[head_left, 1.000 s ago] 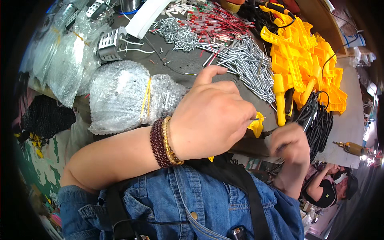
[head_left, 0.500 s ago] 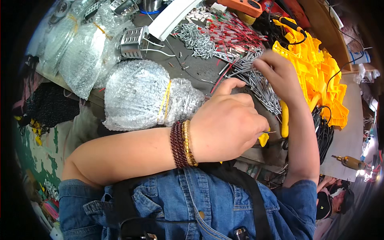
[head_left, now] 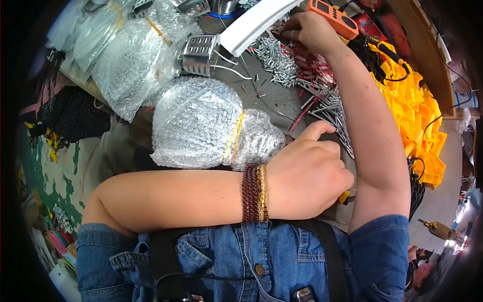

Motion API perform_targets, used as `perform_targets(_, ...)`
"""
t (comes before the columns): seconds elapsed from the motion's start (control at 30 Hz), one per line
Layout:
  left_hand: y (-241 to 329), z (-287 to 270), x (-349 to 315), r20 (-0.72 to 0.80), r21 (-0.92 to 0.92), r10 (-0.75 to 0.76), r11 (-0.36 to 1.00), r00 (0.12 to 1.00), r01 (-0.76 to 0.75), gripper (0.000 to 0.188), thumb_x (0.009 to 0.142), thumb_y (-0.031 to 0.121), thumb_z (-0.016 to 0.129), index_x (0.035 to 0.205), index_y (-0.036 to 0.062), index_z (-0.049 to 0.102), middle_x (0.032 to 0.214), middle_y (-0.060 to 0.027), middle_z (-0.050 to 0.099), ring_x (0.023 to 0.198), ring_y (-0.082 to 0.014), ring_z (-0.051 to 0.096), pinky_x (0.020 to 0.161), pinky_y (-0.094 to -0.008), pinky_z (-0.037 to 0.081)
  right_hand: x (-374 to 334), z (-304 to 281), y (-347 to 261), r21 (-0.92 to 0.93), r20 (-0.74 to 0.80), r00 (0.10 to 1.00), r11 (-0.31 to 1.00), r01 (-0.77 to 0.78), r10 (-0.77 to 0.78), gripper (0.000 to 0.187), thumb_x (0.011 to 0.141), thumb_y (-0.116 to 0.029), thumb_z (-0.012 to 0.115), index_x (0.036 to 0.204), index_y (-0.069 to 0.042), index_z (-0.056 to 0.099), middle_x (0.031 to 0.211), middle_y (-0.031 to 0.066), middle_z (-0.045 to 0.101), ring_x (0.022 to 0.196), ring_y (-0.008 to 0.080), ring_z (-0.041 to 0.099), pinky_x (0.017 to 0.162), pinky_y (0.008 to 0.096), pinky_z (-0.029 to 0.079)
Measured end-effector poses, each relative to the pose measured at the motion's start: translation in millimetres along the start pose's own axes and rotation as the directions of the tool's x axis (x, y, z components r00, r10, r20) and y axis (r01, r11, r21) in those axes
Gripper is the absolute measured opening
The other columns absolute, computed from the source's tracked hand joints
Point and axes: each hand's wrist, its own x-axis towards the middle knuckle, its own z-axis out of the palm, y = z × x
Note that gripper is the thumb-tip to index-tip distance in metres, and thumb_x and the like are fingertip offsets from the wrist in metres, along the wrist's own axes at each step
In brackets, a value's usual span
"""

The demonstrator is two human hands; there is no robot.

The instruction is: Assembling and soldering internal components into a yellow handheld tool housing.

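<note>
Hovering at 1 o'clock, the right hand [head_left: 314, 32] bends its fingers down by the red wires [head_left: 316, 63]; tips partly hidden, cannot tell whether they pinch anything. Left hand [head_left: 309, 178] at 4 o'clock: fingers curled, pinching a thin wire [head_left: 355, 190], only its tip showing. Bubble-wrapped bundle [head_left: 196, 123] on the worktop [head_left: 282, 99], 10 o'clock from that hand.
</note>
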Motion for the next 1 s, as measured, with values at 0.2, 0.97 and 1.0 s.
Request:
perform_targets(0.2, 3, -1, 3, 0.023, 0.018, 0.014, 1.0, 1.0, -0.015, 0.007, 0.078, 0.015, 0.075, 0.085, 0.0163, 0.072, 0.073, 0.0004, 0.057, 0.081, -0.0181, 0.06, 0.105, -0.0484, 0.039, -27, -17, -14, -0.044, -0.248, 0.969, 0.999, 0.005, -0.016, 0.023, 0.096, -0.021, 0.064, 0.105, 0.0, 0.065, 0.088, 0.0188, 0.069, 0.084, 0.0305, 0.069, 0.078, 0.0394, 0.053)
perform_targets(0.97, 1, -3, 1, 0.038, 0.063, 0.008, 0.998, 0.999, -0.01, 0.01, 0.081, 0.016, 0.077, 0.09, 0.0134, 0.074, 0.074, 0.0019, 0.066, 0.084, -0.0179, 0.065, 0.106, -0.0494, 0.037, -314, -72, -123, 0.728, -0.227, 0.863, 0.668, -0.157, 0.451, 0.015, 0.078, 0.008, 0.077, 0.092, 0.004, 0.072, 0.093, 0.0144, 0.072, 0.087, 0.0206, 0.069, 0.078, 0.0304, 0.053)
perform_targets(1.0, 2, -3, 1, 0.036, 0.063, 0.008, 0.998, 0.999, -0.01, 0.01, 0.081, 0.016, 0.077, 0.09, 0.0134, 0.074, 0.074, 0.0019, 0.066, 0.084, -0.0179, 0.065, 0.106, -0.0494, 0.037, -313, -74, -123, 0.683, -0.244, 0.875, 0.715, -0.15, 0.417, 0.016, 0.077, 0.009, 0.077, 0.092, 0.004, 0.072, 0.092, 0.0148, 0.073, 0.087, 0.021, 0.07, 0.077, 0.0303, 0.054)
